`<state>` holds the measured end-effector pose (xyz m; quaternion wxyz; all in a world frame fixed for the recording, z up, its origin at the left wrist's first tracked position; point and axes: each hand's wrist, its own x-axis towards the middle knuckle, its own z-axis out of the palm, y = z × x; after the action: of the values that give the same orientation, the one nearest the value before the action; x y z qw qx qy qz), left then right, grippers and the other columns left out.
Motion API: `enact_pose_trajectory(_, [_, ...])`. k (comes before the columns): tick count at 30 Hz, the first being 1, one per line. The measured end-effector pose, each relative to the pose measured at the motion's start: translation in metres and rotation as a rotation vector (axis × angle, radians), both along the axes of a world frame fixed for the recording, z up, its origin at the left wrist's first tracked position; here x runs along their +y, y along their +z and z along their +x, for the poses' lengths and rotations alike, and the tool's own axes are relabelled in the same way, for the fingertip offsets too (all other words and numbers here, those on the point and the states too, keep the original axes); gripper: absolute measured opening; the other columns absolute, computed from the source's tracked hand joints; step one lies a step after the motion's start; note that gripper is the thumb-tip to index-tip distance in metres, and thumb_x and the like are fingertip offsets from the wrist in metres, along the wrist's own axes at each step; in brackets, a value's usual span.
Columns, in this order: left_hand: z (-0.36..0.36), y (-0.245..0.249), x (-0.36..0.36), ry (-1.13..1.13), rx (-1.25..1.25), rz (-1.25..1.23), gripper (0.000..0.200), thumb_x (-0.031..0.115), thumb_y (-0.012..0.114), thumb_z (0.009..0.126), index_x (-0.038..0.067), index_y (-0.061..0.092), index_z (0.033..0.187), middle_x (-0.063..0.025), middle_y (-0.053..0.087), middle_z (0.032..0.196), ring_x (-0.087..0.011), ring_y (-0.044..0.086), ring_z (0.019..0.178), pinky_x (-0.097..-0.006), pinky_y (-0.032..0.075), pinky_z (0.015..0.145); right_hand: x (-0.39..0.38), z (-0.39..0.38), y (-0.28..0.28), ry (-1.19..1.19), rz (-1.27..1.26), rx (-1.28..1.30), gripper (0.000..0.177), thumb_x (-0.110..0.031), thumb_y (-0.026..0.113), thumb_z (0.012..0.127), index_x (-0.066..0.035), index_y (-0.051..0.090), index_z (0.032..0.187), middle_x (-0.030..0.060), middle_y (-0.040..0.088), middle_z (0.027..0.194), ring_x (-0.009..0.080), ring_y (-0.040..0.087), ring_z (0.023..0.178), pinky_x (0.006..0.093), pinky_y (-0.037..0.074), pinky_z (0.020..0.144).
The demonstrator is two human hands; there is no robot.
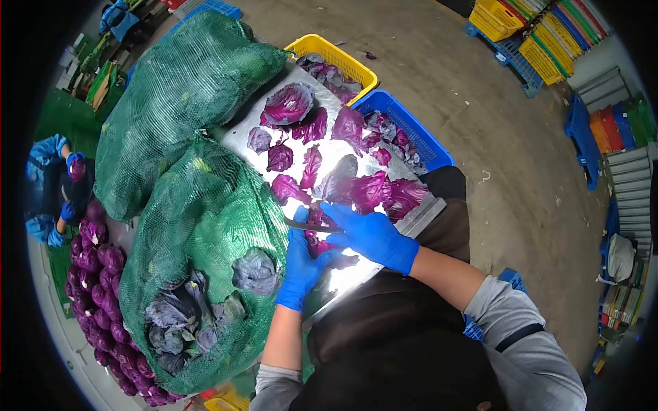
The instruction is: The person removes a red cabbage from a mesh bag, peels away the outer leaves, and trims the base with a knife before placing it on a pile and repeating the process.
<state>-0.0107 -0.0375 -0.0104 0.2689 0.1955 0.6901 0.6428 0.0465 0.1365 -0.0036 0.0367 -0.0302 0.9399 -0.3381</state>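
Blue gloves cover both of my hands above the metal table point(236, 137). My right hand point(377, 238) is closed on a knife, whose dark, narrow blade point(306, 227) points left over my left hand. With my left hand point(305, 267) I grip a red cabbage point(317, 241), partly hidden between the gloves. Loose purple cabbage leaves point(370, 190) lie just beyond my hands, with more scattered toward the far end. Left of my left hand, an open green mesh sack point(205, 205) holds several dull purple-grey cabbages point(255, 271).
Another full green sack point(185, 82) lies behind. A yellow crate point(367, 72) and a blue crate point(432, 140), both with leaves, stand past the table. Peeled red cabbages point(103, 294) are piled at left, where a co-worker's gloved hand point(77, 168) holds one. Stacked crates point(548, 51) line the right.
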Motion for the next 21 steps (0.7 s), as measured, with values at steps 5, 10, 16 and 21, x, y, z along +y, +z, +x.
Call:
enact_pose_trajectory(5, [0.0,-0.011,-0.007,0.0,-0.077,0.008,0.099,0.008,0.082,0.064,0.001,0.022,0.142,-0.0135,0.035,0.141,-0.0241,0.039,0.127,-0.0354,0.033,0.106,-0.007,-0.011,0.011,0.007,0.089,-0.053,0.054,-0.036,0.054,0.09,-0.006,0.04,0.133,0.0142,0.059,0.112,0.0256,0.064,0.075,0.0345,0.052,0.064])
enact_pose_trajectory(10, [0.005,0.017,0.004,-0.118,0.465,-0.206,0.098,0.014,0.081,0.065,0.001,0.021,0.142,-0.0138,0.038,0.138,-0.0251,0.039,0.126,-0.0369,0.032,0.107,0.002,-0.023,0.005,-0.103,-0.122,-0.102,0.037,-0.033,0.053,0.091,-0.003,0.059,0.112,0.0125,0.064,0.097,0.0254,0.063,0.082,0.0355,0.051,0.071])
enact_pose_trajectory(16, [0.005,0.013,0.009,0.03,0.078,-0.144,0.089,0.024,0.08,0.066,-0.002,0.031,0.135,-0.0181,0.042,0.131,-0.0275,0.042,0.122,-0.0367,0.033,0.105,-0.004,-0.016,-0.013,-0.148,-0.178,0.198,0.031,-0.038,0.059,0.085,-0.011,0.065,0.098,0.0131,0.066,0.081,0.0299,0.064,0.067,0.0391,0.051,0.058])
enact_pose_trajectory(21, [0.019,-0.035,-0.02,0.187,0.181,-0.414,0.101,0.038,0.076,0.069,-0.01,0.022,0.139,-0.0277,0.022,0.146,-0.035,0.021,0.137,-0.0379,0.018,0.112,0.036,-0.03,-0.016,-0.378,-0.269,-0.05,0.031,-0.038,0.06,0.083,-0.01,0.065,0.092,0.0081,0.065,0.069,0.0266,0.064,0.061,0.0382,0.051,0.055])
